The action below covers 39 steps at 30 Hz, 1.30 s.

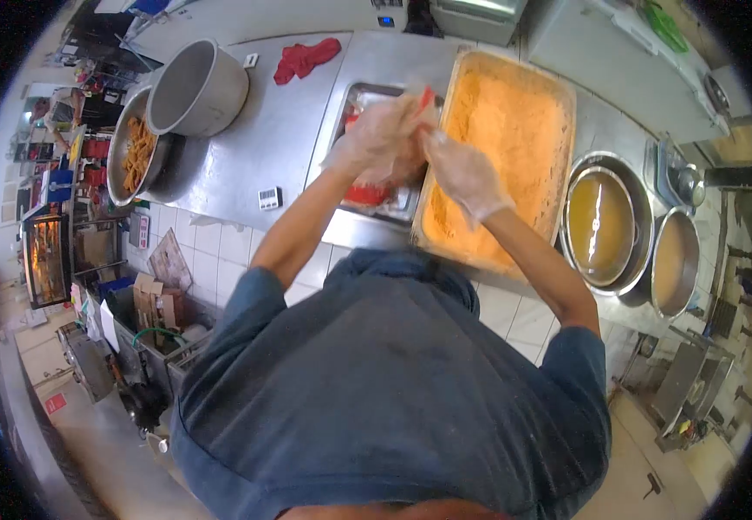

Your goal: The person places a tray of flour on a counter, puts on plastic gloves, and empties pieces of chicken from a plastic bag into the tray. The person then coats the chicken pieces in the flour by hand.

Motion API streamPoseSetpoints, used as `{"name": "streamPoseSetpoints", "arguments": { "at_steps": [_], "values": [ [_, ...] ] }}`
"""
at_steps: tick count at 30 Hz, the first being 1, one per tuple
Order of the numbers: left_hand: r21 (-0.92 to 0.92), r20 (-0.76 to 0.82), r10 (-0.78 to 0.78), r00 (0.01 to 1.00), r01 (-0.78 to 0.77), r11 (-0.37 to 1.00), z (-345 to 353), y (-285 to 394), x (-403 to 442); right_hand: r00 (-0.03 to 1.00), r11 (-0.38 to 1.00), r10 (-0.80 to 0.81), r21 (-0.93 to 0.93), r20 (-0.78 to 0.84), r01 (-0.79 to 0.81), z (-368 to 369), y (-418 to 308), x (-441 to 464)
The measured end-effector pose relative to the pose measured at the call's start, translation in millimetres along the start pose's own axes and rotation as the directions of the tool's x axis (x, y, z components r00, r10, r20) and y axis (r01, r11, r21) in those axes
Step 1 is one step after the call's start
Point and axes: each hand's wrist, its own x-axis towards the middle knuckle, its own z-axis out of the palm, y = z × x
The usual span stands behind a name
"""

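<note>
Head view showed the right hand (469, 173), clear-gloved, with its fingers drawn narrow and seemingly pinched on a packet (429, 97). The left hand (374, 134), gloved too, was against the packet's other side, but blur hid its fingers, so its grip cannot be told. The packet, red and partly clear, was up between both hands, over the right part of the tray (380, 86). Whether it was open could not be made out; with both hands on it, its handling looked unfinished. Red wrapping (367, 195) lay in the tray below, perhaps more left to handle. Just right, the pan (514, 61) already held orange powder (514, 130), spread unevenly. Farther out on the tabletop (254, 130) were a timer (269, 198), a red cloth (306, 59), a pot (185, 95) and browned food (138, 147), apparently already cooked.
</note>
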Motion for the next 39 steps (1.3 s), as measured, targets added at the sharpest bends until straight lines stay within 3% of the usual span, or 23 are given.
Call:
{"name": "streamPoseSetpoints", "arguments": {
  "at_steps": [1,2,3,5,8,10,11,12,14,16,18,21,23,25,27,29,31,32,33,34,36,37,39],
  "values": [
    [0.091,-0.036,0.150,0.988,-0.147,0.985,-16,-13,7,1.000,1.000,-0.010,-0.021,0.011,0.011,-9,5,6],
    [0.484,-0.068,0.170,0.983,-0.117,0.867,-31,-29,8,1.000,0.999,-0.021,-0.041,0.022,0.022,-18,10,11],
    [0.794,-0.099,0.190,0.977,-0.038,0.607,-36,-28,4,0.997,0.992,-0.036,-0.119,0.067,0.044,-20,21,15],
    [0.743,-0.151,0.238,0.960,-0.049,0.668,-34,-50,3,0.988,0.963,0.050,-0.269,0.146,-0.009,10,62,27],
    [0.984,0.139,0.595,0.792,-0.179,0.009,-52,-83,-12,0.808,0.857,0.505,-0.283,0.303,-0.430,10,123,94],
    [0.831,-0.295,0.432,0.852,0.006,0.556,-55,-83,-15,0.951,0.955,0.279,-0.147,0.135,-0.259,12,135,122],
    [0.856,-0.283,0.455,0.845,0.008,0.517,-58,-92,-22,0.984,0.983,0.168,-0.081,0.056,-0.163,20,134,128],
    [0.879,-0.270,0.478,0.836,0.012,0.477,-61,-100,-29,0.978,0.985,0.165,-0.079,0.124,-0.156,31,132,138],
    [0.582,-0.473,0.314,0.824,0.024,0.813,-46,-61,-29,0.957,0.985,0.164,-0.086,0.240,-0.147,67,137,184],
    [0.604,-0.490,0.393,0.778,-0.021,0.796,-64,-103,-25,0.934,0.955,0.169,0.180,0.315,-0.234,156,178,207],
    [0.668,-0.481,0.435,0.761,-0.004,0.744,-83,-128,-14,0.943,0.993,0.112,0.002,0.313,-0.119,179,169,234],
    [0.547,-0.595,0.348,0.724,0.049,0.836,-84,-127,-19,0.941,0.985,0.101,-0.163,0.323,-0.050,238,187,244],
    [0.452,-0.592,0.322,0.739,-0.027,0.892,-89,-117,-26,0.943,0.991,0.101,-0.111,0.318,-0.069,252,193,235],
    [0.264,-0.645,0.164,0.746,0.016,0.964,-84,-116,-34,0.935,0.993,0.054,-0.117,0.351,-0.013,272,207,219],
    [0.008,-0.686,-0.053,0.726,0.081,0.997,-77,-109,-44,0.970,0.995,0.041,-0.101,0.241,-0.017,226,169,219],
    [-0.052,-0.689,-0.070,0.722,0.047,0.998,-69,-73,-52,0.972,0.948,0.097,0.278,0.214,-0.155,138,90,213],
    [-0.134,-0.701,-0.096,0.707,0.003,0.991,-60,-58,-57,0.822,0.517,0.070,0.684,0.565,-0.514,94,44,176],
    [-0.101,-0.709,-0.066,0.702,-0.009,0.995,-59,-57,-58,0.874,0.649,-0.209,0.731,0.438,-0.212,84,39,164],
    [0.071,-0.708,0.041,0.705,0.014,0.997,-61,-68,-59,0.815,0.671,-0.485,0.733,0.318,0.114,75,34,151],
    [0.244,-0.687,0.148,0.712,0.034,0.969,-63,-80,-59,0.799,0.667,-0.507,0.735,0.323,0.126,70,28,139],
    [0.309,-0.621,0.241,0.746,-0.050,0.950,-73,-119,-47,0.768,0.656,-0.553,0.737,0.324,0.162,70,20,122],
    [0.271,-0.604,0.250,0.756,-0.099,0.957,-73,-124,-45,0.777,0.666,-0.592,0.673,0.214,0.323,81,26,114],
    [0.118,-0.588,0.235,0.774,-0.206,0.971,-69,-128,-41,0.748,0.761,-0.563,0.573,0.352,0.304,89,36,101]
  ]
}}
